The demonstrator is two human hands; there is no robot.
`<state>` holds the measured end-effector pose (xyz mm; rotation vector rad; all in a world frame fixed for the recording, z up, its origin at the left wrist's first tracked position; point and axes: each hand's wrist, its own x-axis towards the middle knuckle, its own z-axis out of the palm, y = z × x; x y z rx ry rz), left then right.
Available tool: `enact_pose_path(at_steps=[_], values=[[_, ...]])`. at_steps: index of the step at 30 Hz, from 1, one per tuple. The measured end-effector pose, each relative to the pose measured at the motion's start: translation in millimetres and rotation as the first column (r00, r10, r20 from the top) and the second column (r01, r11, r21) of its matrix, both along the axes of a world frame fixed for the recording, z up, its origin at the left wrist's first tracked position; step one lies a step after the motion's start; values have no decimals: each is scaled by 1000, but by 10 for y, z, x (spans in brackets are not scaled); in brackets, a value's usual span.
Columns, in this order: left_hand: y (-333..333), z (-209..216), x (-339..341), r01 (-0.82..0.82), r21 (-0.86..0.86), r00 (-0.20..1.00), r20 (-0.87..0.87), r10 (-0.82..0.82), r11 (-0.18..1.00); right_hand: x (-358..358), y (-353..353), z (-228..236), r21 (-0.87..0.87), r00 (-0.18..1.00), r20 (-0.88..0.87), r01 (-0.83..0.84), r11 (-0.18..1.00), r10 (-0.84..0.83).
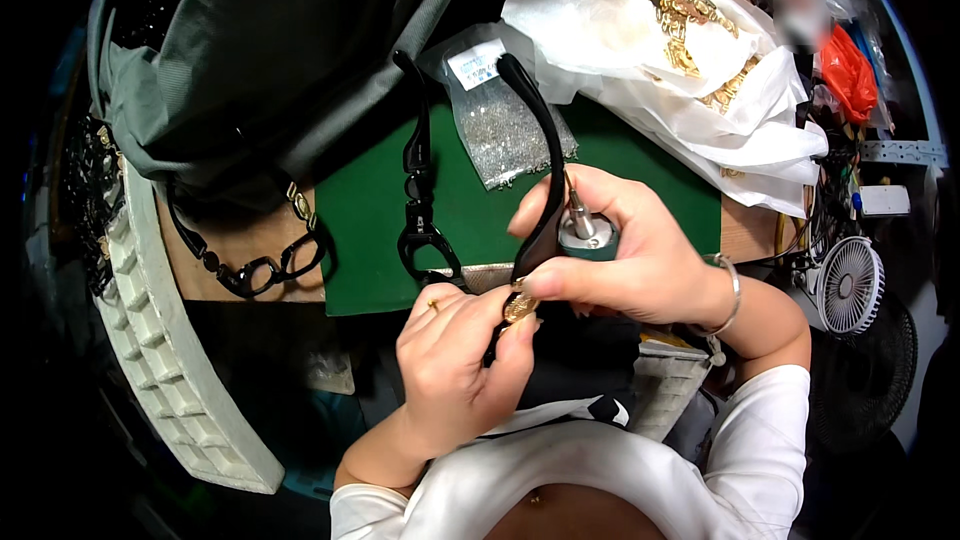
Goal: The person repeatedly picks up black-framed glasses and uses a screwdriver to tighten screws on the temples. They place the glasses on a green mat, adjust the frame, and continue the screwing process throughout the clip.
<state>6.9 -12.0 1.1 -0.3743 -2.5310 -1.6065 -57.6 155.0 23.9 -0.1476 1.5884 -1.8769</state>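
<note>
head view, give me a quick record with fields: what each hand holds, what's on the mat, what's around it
left hand: left hand pinches a small gold fitting against the lower end of a black glasses arm
right hand: right hand grips the same arm plus a metal-tipped hand tool
on mat: green mat carries a second black glasses arm and a clear bag of small silver parts
left of mat: black glasses frame on brown board
behind: gold pieces on white plastic sheet
right edge: small white fan
</note>
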Motion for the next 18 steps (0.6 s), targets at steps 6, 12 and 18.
enact_pose_path(at_steps=[6, 12, 18], values=[[-469, 110, 168, -298, 635, 914, 406, 20, 713, 64, 389, -347, 675, 833, -352, -89, 732, 426], [-224, 101, 90, -309, 578, 878, 479, -8, 756, 90, 24, -528, 901, 647, -403, 155, 405, 647], [-368, 254, 119, -314, 499, 835, 549, -15, 808, 191, 227, -447, 855, 700, -432, 117, 505, 569]])
